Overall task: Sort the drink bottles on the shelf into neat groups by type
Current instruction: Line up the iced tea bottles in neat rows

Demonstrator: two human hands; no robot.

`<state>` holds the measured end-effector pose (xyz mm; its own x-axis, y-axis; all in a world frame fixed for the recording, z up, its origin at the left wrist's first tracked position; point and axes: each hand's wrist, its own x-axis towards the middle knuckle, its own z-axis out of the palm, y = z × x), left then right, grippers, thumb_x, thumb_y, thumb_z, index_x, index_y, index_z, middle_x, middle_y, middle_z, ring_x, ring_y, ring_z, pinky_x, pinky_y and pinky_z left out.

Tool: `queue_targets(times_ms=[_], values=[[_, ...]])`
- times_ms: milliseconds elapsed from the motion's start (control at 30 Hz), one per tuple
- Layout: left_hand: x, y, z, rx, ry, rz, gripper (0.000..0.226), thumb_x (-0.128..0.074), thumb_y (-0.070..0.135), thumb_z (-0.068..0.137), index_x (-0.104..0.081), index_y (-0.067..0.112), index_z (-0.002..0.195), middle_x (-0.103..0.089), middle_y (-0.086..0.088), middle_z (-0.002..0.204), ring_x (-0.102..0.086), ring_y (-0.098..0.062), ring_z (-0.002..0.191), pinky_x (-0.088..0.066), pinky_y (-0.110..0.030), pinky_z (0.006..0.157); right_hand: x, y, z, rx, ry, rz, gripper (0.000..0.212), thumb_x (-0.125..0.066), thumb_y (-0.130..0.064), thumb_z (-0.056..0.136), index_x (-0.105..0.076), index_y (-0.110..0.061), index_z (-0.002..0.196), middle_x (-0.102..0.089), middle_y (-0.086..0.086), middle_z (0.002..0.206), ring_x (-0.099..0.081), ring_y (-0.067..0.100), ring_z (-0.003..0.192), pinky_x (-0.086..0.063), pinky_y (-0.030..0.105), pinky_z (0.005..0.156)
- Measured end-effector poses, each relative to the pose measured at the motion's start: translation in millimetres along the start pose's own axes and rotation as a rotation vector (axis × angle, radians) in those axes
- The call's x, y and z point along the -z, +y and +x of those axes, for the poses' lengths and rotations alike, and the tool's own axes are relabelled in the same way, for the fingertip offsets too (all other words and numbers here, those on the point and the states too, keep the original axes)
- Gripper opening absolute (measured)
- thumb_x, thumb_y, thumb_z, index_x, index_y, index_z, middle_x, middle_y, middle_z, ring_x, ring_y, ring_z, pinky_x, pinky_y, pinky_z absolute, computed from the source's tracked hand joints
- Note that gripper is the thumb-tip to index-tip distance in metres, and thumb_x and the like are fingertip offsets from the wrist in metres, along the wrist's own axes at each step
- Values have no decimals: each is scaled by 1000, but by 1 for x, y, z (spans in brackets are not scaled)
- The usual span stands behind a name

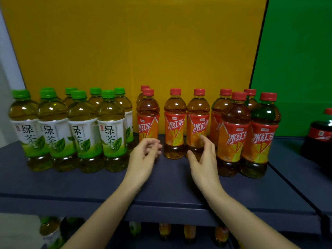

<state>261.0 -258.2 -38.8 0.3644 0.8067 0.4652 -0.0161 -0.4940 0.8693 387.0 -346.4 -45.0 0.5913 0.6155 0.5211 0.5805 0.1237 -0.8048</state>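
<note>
Head view. Left hand (145,153) loosely curled, holding nothing, low in front of the leftmost of the red tea bottles (175,123). Right hand (203,159) relaxed, fingers half spread, holding nothing, fingertips before the third red label from the left; contact there not determinable.

Hidden or unclear:
- Lower bodies of those two bottles covered by the hands.
- Back-row bottles largely masked by front rows, some showing caps only.
- Cola bottle (321,137) at far right, cut off by the frame edge.
- Bottles on the lower level (48,229) dim and blurred.

Room: bare shelf (161,186) from the hands to the front edge; narrow gaps among the middle red tea bottles. Green tea bottles (53,132) packed tight at left.

Count by caps: eight green tea, eight red tea, one cola.
</note>
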Motion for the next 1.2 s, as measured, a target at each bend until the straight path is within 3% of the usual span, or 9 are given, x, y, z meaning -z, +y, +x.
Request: queue_targets(times_ms=[133,233,300,400,567,667,833,1000,1200], values=[[20,-6,-5,-88,193,38,14,-48,10,94,-56,22,93,-63,0,93,-59,-12,87,-48,-16,78,-22,-26,4,95,-131,88,37,-51,-11,93,-43,-17,129,-49,-1,128,-48,6,115,-41,11,94],[21,-11,0,-59,196,145,25,-47,10,94,-50,11,119,-57,-5,116,-53,-7,99,-41,-8,81,-56,-32,19,102,-234,37,59,-54,-20,92,-26,-12,143,-35,2,144,-34,12,132,-26,22,109],[19,-13,1,-19,181,174,38,-45,13,96,-41,8,133,-49,-7,131,-48,-11,116,-39,-19,94,-77,-33,26,91,-237,11,69,-56,-22,91,-17,-10,146,-28,4,149,-26,16,138,-19,22,110],[18,-16,3,42,164,114,45,-39,21,99,-32,11,142,-41,-5,143,-39,-13,130,-31,-24,105,-101,-32,34,63,-188,30,79,-61,-23,87,-13,-7,146,-29,11,149,-28,23,138,-24,35,114],[17,-18,8,108,141,-16,43,-32,30,100,-35,17,141,-43,6,135,-37,-3,122,-27,-18,100,-111,-28,45,-50,-207,38,86,-70,-36,79,-17,-6,141,-42,13,138,-44,28,126,-38,36,103],[15,-26,11,183,159,-165,43,-29,32,101,-35,17,141,-42,0,141,-39,-11,129,-29,-28,110,-106,-28,44,-23,-203,20,84,-71,-37,78,-22,-3,137,-46,14,134,-47,29,123,-41,39,101],[13,-33,32,311,139,-280,40,-30,31,101,-41,13,136,-51,-4,132,-49,-18,121,-39,-31,100,-72,-28,22,26,-275,79,84,-72,-36,77,-20,-8,138,-49,6,129,-49,20,119,-42,36,101],[1,-35,68,257,129,-9,47,-40,30,98,-30,12,140,-41,-4,141,-39,-24,131,-31,-38,109,-27,-27,4,65,-319,83,84,-72,-35,76,-16,-22,137,-45,-11,122,-48,3,111,-42,23,95],[-17,-42,116,270,175,257,92,-60,26,87,5,2,147,-18,-19,153,-20,-34,141,-21,-46,115,13,-27,-4,36,-311,144,80,-71,-45,64,-25,-33,129,-53,-21,114,-53,-12,103,-45,14,86]])
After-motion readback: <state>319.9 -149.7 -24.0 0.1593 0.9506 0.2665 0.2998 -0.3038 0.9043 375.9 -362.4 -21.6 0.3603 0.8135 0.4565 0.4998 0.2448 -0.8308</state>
